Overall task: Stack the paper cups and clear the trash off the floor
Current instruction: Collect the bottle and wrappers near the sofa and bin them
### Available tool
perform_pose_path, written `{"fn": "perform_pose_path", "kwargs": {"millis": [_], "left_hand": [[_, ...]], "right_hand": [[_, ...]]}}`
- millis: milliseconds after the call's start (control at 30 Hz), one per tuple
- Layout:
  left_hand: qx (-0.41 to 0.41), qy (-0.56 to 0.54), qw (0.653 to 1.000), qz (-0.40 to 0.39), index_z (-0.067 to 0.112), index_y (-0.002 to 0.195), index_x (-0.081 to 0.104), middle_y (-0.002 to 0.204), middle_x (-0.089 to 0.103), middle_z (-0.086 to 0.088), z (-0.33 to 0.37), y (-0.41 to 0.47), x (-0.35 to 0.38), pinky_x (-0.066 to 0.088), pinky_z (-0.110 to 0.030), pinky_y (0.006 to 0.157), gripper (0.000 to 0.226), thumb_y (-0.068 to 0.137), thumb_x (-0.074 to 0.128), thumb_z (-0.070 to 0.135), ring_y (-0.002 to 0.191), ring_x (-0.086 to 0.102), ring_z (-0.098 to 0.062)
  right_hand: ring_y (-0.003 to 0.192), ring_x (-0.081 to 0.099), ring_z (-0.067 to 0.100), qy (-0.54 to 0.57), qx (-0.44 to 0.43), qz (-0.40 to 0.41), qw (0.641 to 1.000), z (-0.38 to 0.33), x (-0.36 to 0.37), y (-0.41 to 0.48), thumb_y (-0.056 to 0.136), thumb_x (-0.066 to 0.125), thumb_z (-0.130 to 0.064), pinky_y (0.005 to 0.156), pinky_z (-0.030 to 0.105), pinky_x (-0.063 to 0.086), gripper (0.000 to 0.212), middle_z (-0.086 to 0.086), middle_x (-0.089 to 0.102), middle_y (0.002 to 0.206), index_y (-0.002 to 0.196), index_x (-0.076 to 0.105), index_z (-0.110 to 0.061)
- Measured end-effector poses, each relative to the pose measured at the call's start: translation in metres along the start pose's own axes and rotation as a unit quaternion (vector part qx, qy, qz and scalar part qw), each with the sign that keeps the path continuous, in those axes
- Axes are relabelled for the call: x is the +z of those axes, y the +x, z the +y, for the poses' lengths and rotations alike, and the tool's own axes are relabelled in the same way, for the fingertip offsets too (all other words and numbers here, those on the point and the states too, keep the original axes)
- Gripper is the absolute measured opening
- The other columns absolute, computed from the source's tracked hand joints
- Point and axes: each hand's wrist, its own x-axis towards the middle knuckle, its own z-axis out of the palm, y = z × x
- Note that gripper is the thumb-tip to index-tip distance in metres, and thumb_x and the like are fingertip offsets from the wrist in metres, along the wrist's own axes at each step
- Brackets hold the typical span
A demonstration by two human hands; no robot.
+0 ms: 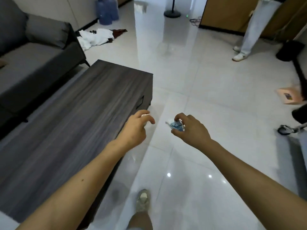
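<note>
My right hand [189, 130] is closed on a crumpled blue and white wrapper [175, 125], held in the air above the white tiled floor [207, 90]. My left hand [136, 128] hovers over the right edge of the dark wood coffee table [69, 123], its fingers curled around something small and white [144, 115] that is mostly hidden. No paper cups are in view. A heap of white and brown cloth or paper [98, 37] lies on the floor beside the sofa.
A grey sofa [29, 60] stands left of the table. Blue water bottles [108, 11] are at the far wall next to a black stand base [172, 13]. Another person's legs [249, 34] stand far right. A pink box [289, 96] and a caster wheel [284, 130] lie at right.
</note>
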Motion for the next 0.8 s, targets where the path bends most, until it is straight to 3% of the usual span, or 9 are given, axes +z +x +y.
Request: {"fn": "perform_pose_path", "kwargs": {"millis": [167,400,600,800], "left_hand": [[0.071,0.002,0.995,-0.068,0.010,0.105,0.063,0.140,0.042,-0.008,0.034,0.131,0.041,0.040,-0.027,0.091,0.048,0.076,0.036,-0.017,0.119,0.050,-0.026],[0.174,-0.016,0.972,-0.158,0.015,0.103,0.062,0.137,0.043,-0.001,0.105,0.306,0.098,0.035,-0.019,0.082,0.048,0.078,0.035,-0.016,0.103,0.050,-0.013],[0.264,-0.024,0.936,-0.231,0.014,0.104,0.061,0.127,0.050,-0.010,0.175,0.425,0.179,0.042,-0.028,0.089,0.049,0.076,0.034,-0.016,0.124,0.045,-0.019],[0.287,-0.022,0.925,-0.247,0.014,0.107,0.061,0.134,0.046,-0.008,0.254,0.552,0.261,0.035,-0.018,0.088,0.046,0.080,0.036,-0.014,0.124,0.046,-0.019]], "right_hand": [[0.086,0.053,0.020,0.050,0.096,0.065,0.992,0.073,-0.052,0.055,0.082,0.061,-0.037,0.070,0.027,0.039,0.032,0.002,0.055,0.108,0.110,0.049,-0.026],[0.090,0.056,0.023,0.089,0.234,0.140,0.958,0.162,-0.134,0.124,0.083,0.062,-0.036,0.070,0.027,0.040,0.036,0.004,0.055,0.111,0.114,0.049,-0.024],[0.090,0.056,0.023,0.103,0.314,0.184,0.926,0.260,-0.193,0.178,0.083,0.062,-0.037,0.073,0.028,0.042,0.036,0.005,0.055,0.113,0.113,0.048,-0.024],[0.095,0.056,0.024,0.120,0.339,0.200,0.911,0.379,-0.264,0.255,0.082,0.063,-0.038,0.074,0.028,0.042,0.038,0.006,0.056,0.113,0.114,0.048,-0.024]]}}
